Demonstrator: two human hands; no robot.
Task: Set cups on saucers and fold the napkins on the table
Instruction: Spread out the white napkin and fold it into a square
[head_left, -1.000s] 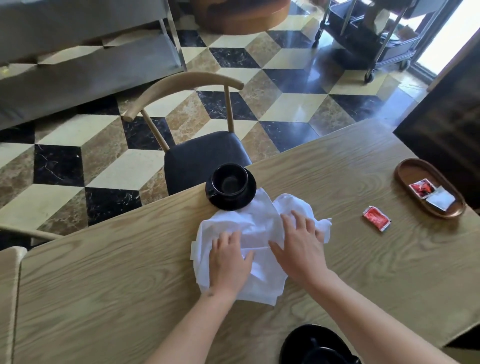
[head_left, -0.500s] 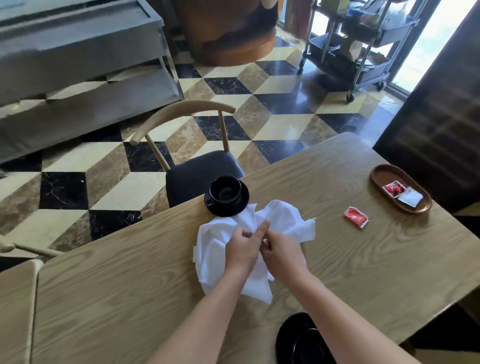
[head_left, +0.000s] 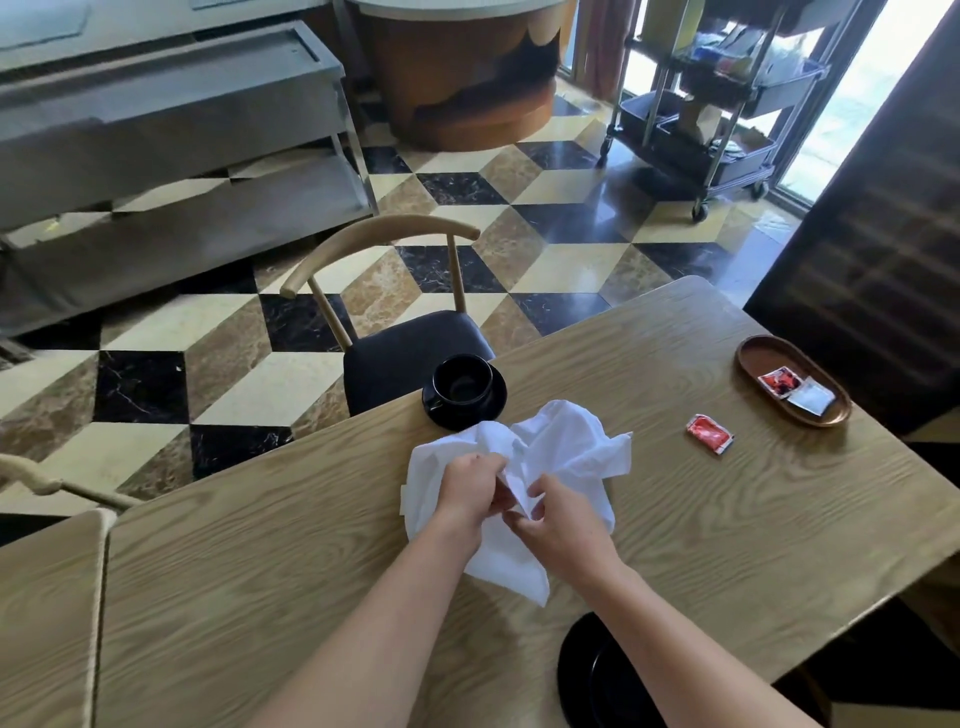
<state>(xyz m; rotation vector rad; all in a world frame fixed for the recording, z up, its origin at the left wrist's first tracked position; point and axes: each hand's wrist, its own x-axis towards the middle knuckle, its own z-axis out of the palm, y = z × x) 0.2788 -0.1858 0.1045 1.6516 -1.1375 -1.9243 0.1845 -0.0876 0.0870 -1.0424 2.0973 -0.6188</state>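
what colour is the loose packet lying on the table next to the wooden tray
Red, with a thin white edge. The packet shows in the head view, on the table beside the tray.

Matt, grainy wood surface (head_left: 727, 519); crumpled white cloth napkin (head_left: 566, 447); glossy black cup (head_left: 462, 382) and saucer (head_left: 496, 402); polished marble floor (head_left: 545, 218).

Left hand (head_left: 470, 486): a second ago I had it flat on the napkin (head_left: 563, 452); now it pinches a fold at frame centre.
Right hand (head_left: 558, 525): likewise off the flat, fingers curled, gripping cloth.
Napkin: bunched up, more crumpled than before.
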